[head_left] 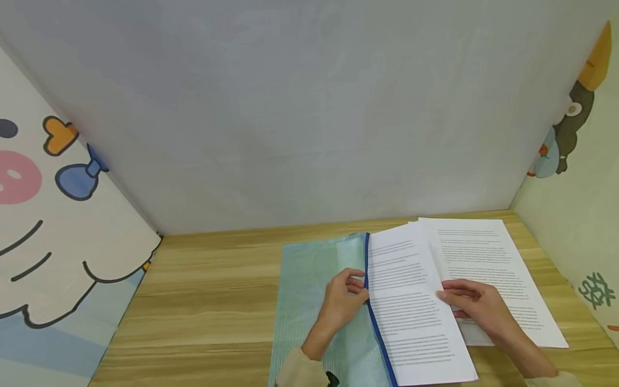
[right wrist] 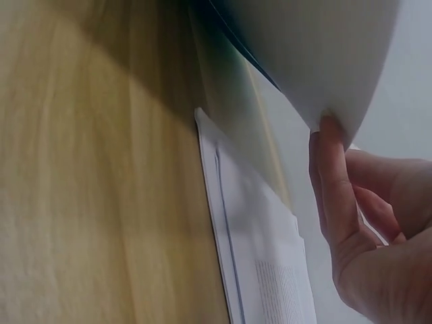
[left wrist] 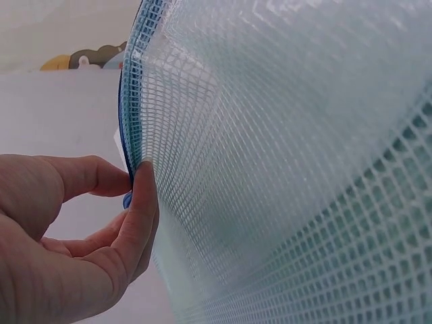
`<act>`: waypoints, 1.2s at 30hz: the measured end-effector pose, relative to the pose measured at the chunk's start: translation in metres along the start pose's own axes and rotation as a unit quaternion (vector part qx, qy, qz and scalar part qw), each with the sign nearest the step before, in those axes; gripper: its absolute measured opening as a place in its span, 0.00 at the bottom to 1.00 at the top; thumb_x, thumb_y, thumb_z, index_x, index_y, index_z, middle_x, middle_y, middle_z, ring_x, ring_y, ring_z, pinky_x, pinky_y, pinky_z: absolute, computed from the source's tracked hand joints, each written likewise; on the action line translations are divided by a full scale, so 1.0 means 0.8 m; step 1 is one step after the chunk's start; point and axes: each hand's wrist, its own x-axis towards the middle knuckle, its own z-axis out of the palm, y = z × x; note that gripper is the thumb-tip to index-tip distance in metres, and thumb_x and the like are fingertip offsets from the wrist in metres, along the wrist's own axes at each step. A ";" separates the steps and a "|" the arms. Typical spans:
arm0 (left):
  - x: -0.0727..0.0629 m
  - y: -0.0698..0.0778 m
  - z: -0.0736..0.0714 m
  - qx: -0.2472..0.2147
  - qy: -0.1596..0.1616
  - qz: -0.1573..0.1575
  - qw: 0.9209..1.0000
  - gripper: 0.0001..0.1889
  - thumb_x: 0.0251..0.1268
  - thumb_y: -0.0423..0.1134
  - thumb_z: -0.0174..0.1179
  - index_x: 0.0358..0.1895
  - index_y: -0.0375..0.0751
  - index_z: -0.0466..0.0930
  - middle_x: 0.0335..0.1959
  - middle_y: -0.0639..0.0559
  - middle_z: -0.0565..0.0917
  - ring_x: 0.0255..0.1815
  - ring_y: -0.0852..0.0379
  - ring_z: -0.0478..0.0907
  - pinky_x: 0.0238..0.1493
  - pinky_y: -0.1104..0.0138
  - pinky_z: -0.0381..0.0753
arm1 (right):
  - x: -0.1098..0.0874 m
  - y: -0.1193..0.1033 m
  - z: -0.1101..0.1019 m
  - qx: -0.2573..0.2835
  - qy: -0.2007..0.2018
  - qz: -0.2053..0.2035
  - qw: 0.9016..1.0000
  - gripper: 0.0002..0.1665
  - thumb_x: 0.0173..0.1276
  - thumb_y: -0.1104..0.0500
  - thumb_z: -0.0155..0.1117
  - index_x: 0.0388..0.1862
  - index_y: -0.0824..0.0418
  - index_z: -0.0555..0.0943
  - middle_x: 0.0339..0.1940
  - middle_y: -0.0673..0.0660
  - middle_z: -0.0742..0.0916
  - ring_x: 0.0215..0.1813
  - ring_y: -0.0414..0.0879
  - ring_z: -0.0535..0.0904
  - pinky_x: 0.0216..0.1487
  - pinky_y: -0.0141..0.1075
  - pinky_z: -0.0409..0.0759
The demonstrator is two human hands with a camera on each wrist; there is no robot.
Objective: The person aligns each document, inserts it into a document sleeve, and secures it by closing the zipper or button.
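On the wooden table (head_left: 208, 301), our left hand (head_left: 340, 301) is pinching the mesh pouch (head_left: 309, 290) by its blue rim (head_left: 382, 344), our right hand (head_left: 479, 306) the printed paper (head_left: 411, 306) alongside; we're guessing light, bendy, crease-prone, so edges only.

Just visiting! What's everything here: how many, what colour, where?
Blue-edged mesh pouch: one, pale green, mid-table.
Held paper: sheet count unclear, white, beside the pouch.
Other paper: sheet count unclear, white, at right on the table.
Table: one, wood-coloured, underneath.
Back wall: one, grey, behind the table.
Cartoon panels: two, pale, left and right.
Sleeves: two, beige, at the wrists.
Left hand: one, bare, pinching the pouch's edge.
Right hand: one, bare, pinching the held paper.
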 end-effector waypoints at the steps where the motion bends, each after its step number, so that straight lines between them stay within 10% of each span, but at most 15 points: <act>1: 0.000 0.000 0.000 -0.001 0.001 0.001 1.000 0.16 0.59 0.26 0.63 0.52 0.33 0.82 0.35 0.51 0.83 0.33 0.64 0.80 0.31 0.71 0.81 | 0.000 -0.001 0.002 0.002 0.000 -0.001 1.000 0.31 0.69 0.56 0.73 0.63 0.74 0.78 0.45 0.50 0.91 0.41 0.37 0.86 0.39 0.37 0.87; 36: 0.004 0.001 0.009 -0.009 0.005 0.007 1.000 0.17 0.58 0.26 0.63 0.52 0.34 0.83 0.35 0.52 0.83 0.34 0.63 0.81 0.33 0.70 0.81 | 0.009 -0.018 0.066 0.036 -0.039 -0.003 0.999 0.26 0.68 0.59 0.73 0.58 0.76 0.79 0.43 0.59 0.89 0.39 0.40 0.87 0.37 0.35 0.87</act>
